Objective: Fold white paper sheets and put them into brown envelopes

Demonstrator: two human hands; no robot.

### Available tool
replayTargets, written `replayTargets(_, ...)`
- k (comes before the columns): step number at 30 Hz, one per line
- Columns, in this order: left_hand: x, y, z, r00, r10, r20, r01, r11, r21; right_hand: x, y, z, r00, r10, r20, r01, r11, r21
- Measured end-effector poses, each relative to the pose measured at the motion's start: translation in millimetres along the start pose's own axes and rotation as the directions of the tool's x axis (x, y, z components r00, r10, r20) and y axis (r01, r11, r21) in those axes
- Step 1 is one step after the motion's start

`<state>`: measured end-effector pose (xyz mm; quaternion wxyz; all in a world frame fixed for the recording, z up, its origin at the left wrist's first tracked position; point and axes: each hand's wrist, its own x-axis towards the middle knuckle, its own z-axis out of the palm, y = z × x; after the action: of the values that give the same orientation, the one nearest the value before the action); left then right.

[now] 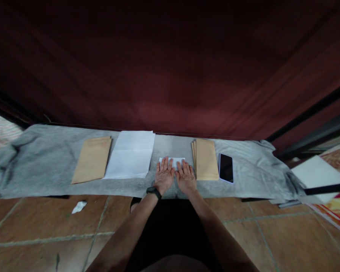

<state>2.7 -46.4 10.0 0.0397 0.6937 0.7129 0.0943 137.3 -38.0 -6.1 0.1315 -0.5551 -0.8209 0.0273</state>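
Observation:
Both my hands lie flat, side by side, on a folded sheet of white paper [174, 160] in the middle of the grey cloth. My left hand [164, 175], with a dark band on its wrist, has its fingers stretched over the paper's left half. Fingers also extended, my right hand [186, 177] rests on the right half. Most of the paper is hidden under them. A stack of white sheets [130, 155] is to the left of my left hand. Close to my right hand lies a small pile of brown envelopes [206, 160].
A grey cloth [252, 162] covers the long narrow surface. Another brown envelope pile [92, 158] lies left of the white sheets, and a phone [226, 168] right of the near envelopes. Dark red fabric [170, 75] rises behind. A scrap of white paper [79, 206] is on the tiled floor.

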Motion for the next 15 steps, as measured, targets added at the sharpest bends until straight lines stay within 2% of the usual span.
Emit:
replayTargets(3, 1, -4, 0.2, 0.996, -0.074, -0.042, 0.075, 0.997, 0.006, 0, -2, -1, 0.999, 0.045, -0.004, -0.045, 0.999, 0.004)
replayTargets(6, -9, -7, 2.4, 0.981, -0.158, -0.113, 0.156, 0.987, -0.026, 1, -3, -1, 0.997, 0.071, -0.001, -0.071, 0.997, 0.004)
replayTargets(11, -28, -4, 1.0, 0.956, -0.219, -0.194, 0.172, 0.957, -0.232, 1, -3, 0, 0.998, 0.07, 0.001, -0.07, 0.998, 0.006)
replayTargets(13, -26, -4, -3.3, 0.938, -0.288, -0.19, 0.2, 0.903, -0.381, 1, -3, 1, 0.998, 0.067, -0.008, -0.067, 0.998, 0.009)
replayTargets(15, -19, -7, -8.9, 0.896, -0.415, -0.156, 0.249, 0.761, -0.599, 1, -3, 2, 0.998, 0.062, -0.024, -0.062, 0.998, 0.014)
